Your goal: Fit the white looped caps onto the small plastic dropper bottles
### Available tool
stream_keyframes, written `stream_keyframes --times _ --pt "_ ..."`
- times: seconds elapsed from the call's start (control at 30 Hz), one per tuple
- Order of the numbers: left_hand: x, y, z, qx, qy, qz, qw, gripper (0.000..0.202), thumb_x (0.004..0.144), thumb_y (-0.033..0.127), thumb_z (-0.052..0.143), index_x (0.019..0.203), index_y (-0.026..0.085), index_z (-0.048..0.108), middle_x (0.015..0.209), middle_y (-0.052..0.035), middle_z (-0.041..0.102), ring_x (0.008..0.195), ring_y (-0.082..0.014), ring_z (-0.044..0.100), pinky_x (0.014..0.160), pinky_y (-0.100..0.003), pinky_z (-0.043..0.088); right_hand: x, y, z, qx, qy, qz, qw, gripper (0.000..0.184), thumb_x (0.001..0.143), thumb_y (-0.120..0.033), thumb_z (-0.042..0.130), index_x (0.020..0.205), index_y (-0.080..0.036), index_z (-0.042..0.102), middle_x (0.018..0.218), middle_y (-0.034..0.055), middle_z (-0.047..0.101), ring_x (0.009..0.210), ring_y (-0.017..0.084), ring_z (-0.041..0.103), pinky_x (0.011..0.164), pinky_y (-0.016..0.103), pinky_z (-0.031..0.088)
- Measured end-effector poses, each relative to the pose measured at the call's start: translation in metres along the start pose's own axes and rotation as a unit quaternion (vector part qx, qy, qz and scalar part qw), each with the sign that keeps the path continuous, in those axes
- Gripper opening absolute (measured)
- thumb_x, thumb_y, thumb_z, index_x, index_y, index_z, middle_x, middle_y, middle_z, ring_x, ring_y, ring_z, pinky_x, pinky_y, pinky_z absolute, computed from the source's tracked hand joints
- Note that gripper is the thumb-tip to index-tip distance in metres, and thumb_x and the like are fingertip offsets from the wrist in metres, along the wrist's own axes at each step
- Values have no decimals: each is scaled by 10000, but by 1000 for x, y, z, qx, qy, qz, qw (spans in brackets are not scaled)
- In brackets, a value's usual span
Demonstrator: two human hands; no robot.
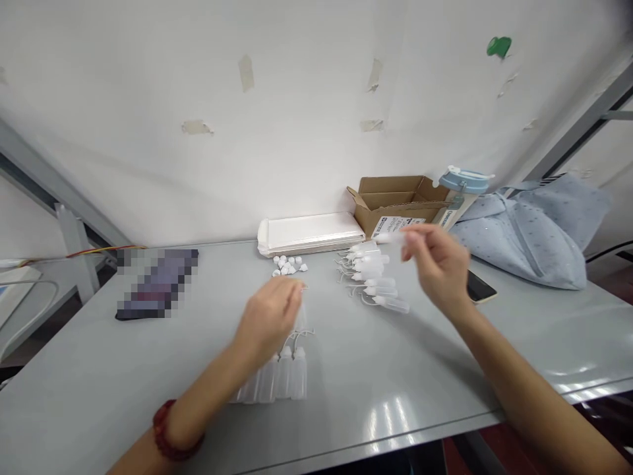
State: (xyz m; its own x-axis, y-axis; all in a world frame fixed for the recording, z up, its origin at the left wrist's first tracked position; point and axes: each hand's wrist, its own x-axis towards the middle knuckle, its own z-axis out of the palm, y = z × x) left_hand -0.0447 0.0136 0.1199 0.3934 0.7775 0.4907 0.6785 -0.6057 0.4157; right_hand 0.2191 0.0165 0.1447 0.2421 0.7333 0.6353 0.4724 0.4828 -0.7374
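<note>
My right hand (pixel 440 264) is raised over the right side of the table, thumb and fingers pinching the end of a small translucent dropper bottle (pixel 390 237) that points left. Below it lies a pile of similar dropper bottles (pixel 370 267) with thin curved strips at their tips. Closed fingertips end my left hand (pixel 270 320), over the middle of the table; what they hold is hidden. Just under them a translucent bottle (pixel 301 319) partly shows. Nearer to me, a row of dropper bottles (pixel 283 377) lies side by side, partly covered by my left forearm. Small white caps (pixel 289 265) are heaped beyond my left hand.
A flat white box (pixel 311 232) and an open cardboard box (pixel 398 198) stand against the wall. Behind my right hand are a blue-lidded container (pixel 463 188), a phone (pixel 479 287) and a pale blue cloth bag (pixel 529 237). A blurred-out dark object (pixel 158 284) lies left.
</note>
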Motion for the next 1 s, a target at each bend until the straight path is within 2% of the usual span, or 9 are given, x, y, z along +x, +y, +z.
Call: stream_keyframes --times 0.03,0.1,0.2,0.37,0.5,0.6,0.73,0.87,1.0 --pt "3 -9 -5 2 -2 -63 998 254 918 229 362 882 172 607 782 -39 650 684 -167 566 635 -270 428 9 8 -8 26 49 3 998 175 857 -368 570 884 -202 621 600 -11 540 556 137 511 567 286 422" --pt "9 -27 -15 5 -8 -150 989 230 874 277 422 916 176 625 736 -22 659 679 -180 585 639 -272 441 25 22 -24 92 53 55 993 177 820 -378 614 876 -212 636 637 6 575 566 147 535 523 285 427" --pt "14 -46 -19 4 -36 -199 979 243 845 299 439 888 176 644 817 -40 686 759 -200 611 679 -281 458 35 31 -38 102 -73 139 982 236 764 -384 673 905 -195 667 717 39 640 605 153 572 533 285 445" --pt "13 -60 -8 18 -60 -145 987 294 855 271 404 990 172 647 1010 -74 668 929 -232 589 795 -352 471 28 25 -36 -4 -232 153 961 296 760 -407 667 947 -177 668 671 28 642 648 158 578 597 286 444" --pt "15 -71 -4 55 -60 -55 995 360 858 196 338 998 176 669 1040 -80 660 962 -247 560 842 -401 466 24 25 -30 -68 -329 166 927 322 756 -443 651 936 -176 656 728 29 639 710 181 596 640 298 447" --pt "20 -78 -4 45 -76 -17 996 376 853 186 332 1004 172 677 1091 -82 656 993 -248 564 868 -411 466 23 30 -27 -112 -352 134 920 301 746 -438 646 898 -179 665 821 41 646 781 198 587 682 311 446" --pt "26 -81 -1 0 -109 -36 993 365 856 222 358 1019 168 680 1148 -79 656 1056 -239 584 895 -382 473 23 34 -26 -146 -382 120 905 275 750 -422 625 883 -186 667 846 41 651 822 212 584 687 313 437" --pt "26 -80 0 0 -110 -43 993 344 855 219 375 1003 196 684 1129 -54 674 1045 -228 602 871 -351 488 24 34 -26 -170 -406 136 888 242 729 -393 634 849 -184 653 825 34 659 734 193 594 657 308 432" --pt "25 -81 1 2 -111 -44 993 332 847 197 379 963 200 691 1086 -47 691 995 -218 623 855 -334 486 24 36 -28 -210 -400 151 879 220 725 -366 634 858 -190 644 833 31 672 662 177 599 605 294 433"
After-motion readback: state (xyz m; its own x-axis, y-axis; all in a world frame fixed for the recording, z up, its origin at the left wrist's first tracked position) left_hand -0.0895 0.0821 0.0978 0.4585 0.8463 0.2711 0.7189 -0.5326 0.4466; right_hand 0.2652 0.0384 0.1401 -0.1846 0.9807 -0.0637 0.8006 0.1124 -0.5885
